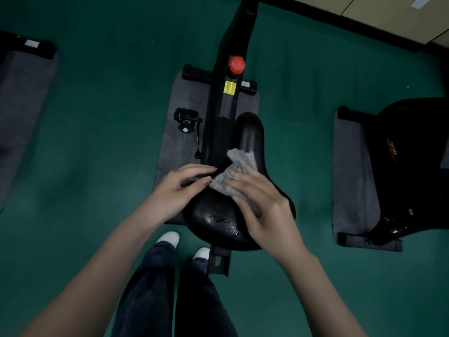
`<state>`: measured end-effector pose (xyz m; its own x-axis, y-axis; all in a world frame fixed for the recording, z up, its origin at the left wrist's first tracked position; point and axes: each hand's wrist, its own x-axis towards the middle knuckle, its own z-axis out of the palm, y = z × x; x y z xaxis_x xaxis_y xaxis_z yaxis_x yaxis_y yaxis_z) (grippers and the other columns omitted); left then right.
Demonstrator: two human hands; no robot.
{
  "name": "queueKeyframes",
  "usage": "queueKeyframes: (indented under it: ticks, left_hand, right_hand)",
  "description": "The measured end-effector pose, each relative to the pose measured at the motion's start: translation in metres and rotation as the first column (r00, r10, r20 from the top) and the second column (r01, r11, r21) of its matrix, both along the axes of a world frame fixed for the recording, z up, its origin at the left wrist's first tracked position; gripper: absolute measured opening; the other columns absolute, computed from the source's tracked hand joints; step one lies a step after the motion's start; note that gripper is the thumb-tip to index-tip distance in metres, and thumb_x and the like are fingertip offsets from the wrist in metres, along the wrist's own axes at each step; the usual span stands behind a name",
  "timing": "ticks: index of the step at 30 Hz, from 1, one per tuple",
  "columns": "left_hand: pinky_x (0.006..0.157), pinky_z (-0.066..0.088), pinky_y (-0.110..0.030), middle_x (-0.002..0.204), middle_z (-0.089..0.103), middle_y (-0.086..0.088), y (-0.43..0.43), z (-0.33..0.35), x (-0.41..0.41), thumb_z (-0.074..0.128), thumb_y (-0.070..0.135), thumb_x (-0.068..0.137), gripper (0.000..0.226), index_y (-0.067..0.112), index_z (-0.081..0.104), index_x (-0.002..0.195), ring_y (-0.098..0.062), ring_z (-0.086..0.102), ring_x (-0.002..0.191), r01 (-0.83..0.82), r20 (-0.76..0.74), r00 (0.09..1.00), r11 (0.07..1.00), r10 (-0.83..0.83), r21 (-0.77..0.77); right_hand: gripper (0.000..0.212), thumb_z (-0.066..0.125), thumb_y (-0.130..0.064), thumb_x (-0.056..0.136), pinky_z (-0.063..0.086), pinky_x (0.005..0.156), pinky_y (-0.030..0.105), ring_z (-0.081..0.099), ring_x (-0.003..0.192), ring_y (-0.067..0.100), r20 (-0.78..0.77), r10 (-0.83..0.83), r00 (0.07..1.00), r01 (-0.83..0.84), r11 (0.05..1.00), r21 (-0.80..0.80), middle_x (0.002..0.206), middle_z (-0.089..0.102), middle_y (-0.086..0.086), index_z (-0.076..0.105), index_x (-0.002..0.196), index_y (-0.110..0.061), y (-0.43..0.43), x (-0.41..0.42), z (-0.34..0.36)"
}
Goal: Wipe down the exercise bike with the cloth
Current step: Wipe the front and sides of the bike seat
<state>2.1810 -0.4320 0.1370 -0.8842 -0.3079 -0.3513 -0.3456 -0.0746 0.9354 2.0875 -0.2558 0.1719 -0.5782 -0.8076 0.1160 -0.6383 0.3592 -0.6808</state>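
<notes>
While the right hand (264, 210) lies flat over the grey cloth (240, 164), fingers spread and nearly straight, pressing it onto the black saddle (251, 139) of the exercise bike (227, 103), the left hand (175, 193) rests at the saddle's left edge. Left fingers are relaxed and extended toward the cloth. Their tips touch or nearly touch its near corner; cannot tell whether they pinch it. Neither hand visibly curls round anything, and the right thumb is hidden beneath the hand. The cloth sits mid-saddle, with one loose corner lifted toward the nose. Wet beads (223, 222) glisten on the broad rear of the saddle, just beside the right hand and not under the cloth. Step in hand, by my reading: wiping the seat top, middle portion. With the rear wet and the nose uncovered, the seat looks only part done. The red knob (237, 65) and pedal (187, 117) ahead show no sign of wiping, though the dim light would hide any sheen. The next move likely calls for drawing the cloth back over the beaded patch with even palm pressure while the left hand steadies the seat, then working forward to the nose and the frame. The bike stands on a grey mat (179, 147) over green floor (97, 117). A second machine (413, 154) sits well apart to the right.
</notes>
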Motion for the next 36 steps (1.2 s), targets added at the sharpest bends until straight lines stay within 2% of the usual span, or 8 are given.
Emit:
queueKeyframes:
  ticks: [5,9,11,17,23,27,30,36]
  left_hand:
    - [0.101,0.039,-0.014,0.119,0.063,0.008,0.004,-0.002,0.009,0.056,0.012,0.093,0.023,0.026,0.066,0.108,0.004,0.055,0.112,-0.068,0.001,0.998,0.998,0.068,-0.001]
    - [0.101,0.039,-0.014,0.116,0.062,0.006,0.009,-0.004,0.011,0.053,0.006,0.093,0.026,0.028,0.063,0.105,0.0,0.056,0.11,-0.108,-0.021,0.994,0.994,0.108,0.013]
    - [0.104,0.037,-0.018,0.122,0.061,0.003,0.01,-0.005,0.012,0.052,0.01,0.095,0.025,0.025,0.064,0.11,-0.004,0.054,0.117,-0.089,-0.011,0.996,0.996,0.089,-0.014]
    - [0.11,0.036,-0.029,0.126,0.061,0.004,0.012,-0.004,0.014,0.051,0.017,0.096,0.026,0.02,0.066,0.117,-0.004,0.052,0.12,-0.091,0.007,0.996,0.995,0.092,-0.027]
    - [0.112,0.035,-0.034,0.125,0.062,0.002,0.016,-0.002,0.014,0.05,0.014,0.097,0.027,0.015,0.065,0.118,-0.008,0.052,0.122,-0.114,0.006,0.993,0.992,0.114,-0.045]
    - [0.11,0.035,-0.028,0.126,0.062,0.001,0.017,0.0,0.014,0.049,0.013,0.097,0.027,0.014,0.065,0.119,-0.007,0.052,0.122,-0.117,0.0,0.993,0.992,0.117,-0.048]
    - [0.107,0.036,-0.022,0.125,0.062,0.001,0.017,0.001,0.015,0.049,0.014,0.097,0.027,0.015,0.065,0.119,-0.005,0.053,0.12,-0.13,-0.004,0.991,0.99,0.13,-0.044]
    - [0.103,0.038,-0.018,0.123,0.063,0.002,0.021,0.001,0.014,0.049,0.015,0.096,0.026,0.017,0.065,0.117,-0.004,0.054,0.118,-0.154,-0.021,0.988,0.987,0.153,-0.04]
  right_hand:
    - [0.024,0.063,0.0,0.089,0.034,0.111,0.025,0.057,0.12,0.02,-0.015,-0.159,0.987,0.158,0.987,-0.039,0.123,0.065,0.008,0.069,0.112,-0.004,-0.025,-0.008,0.0]
    - [0.02,0.064,-0.004,0.088,0.038,0.108,0.03,0.06,0.114,0.016,-0.009,0.035,0.999,-0.035,0.999,-0.02,0.113,0.069,0.004,0.071,0.107,-0.007,-0.027,0.003,-0.002]
    - [0.02,0.064,-0.002,0.088,0.039,0.107,0.03,0.059,0.114,0.012,0.033,0.038,0.999,-0.036,0.998,-0.055,0.113,0.068,0.002,0.071,0.106,-0.006,-0.007,0.001,0.0]
    - [0.022,0.065,0.003,0.086,0.043,0.104,0.028,0.061,0.111,0.016,-0.001,-0.272,0.962,0.27,0.957,-0.103,0.113,0.068,0.006,0.07,0.106,-0.002,0.015,0.007,-0.005]
    - [0.02,0.064,-0.009,0.089,0.043,0.104,0.029,0.06,0.114,0.013,-0.032,-0.204,0.978,0.199,0.972,-0.125,0.116,0.067,0.003,0.071,0.108,-0.006,0.04,0.027,-0.006]
    - [0.022,0.064,-0.003,0.089,0.044,0.098,0.016,0.061,0.109,0.003,0.044,-0.416,0.908,0.418,0.905,-0.084,0.111,0.068,-0.001,0.071,0.109,-0.005,0.045,0.006,-0.005]
    - [0.024,0.064,-0.011,0.089,0.041,0.092,0.007,0.059,0.102,-0.003,0.144,-0.489,0.86,0.494,0.87,0.008,0.104,0.065,-0.011,0.07,0.112,-0.008,0.019,-0.023,-0.006]
    - [0.024,0.067,-0.008,0.088,0.042,0.099,0.014,0.057,0.111,-0.007,0.151,-0.327,0.933,0.34,0.938,-0.068,0.112,0.064,-0.014,0.07,0.111,-0.008,0.033,-0.018,-0.007]
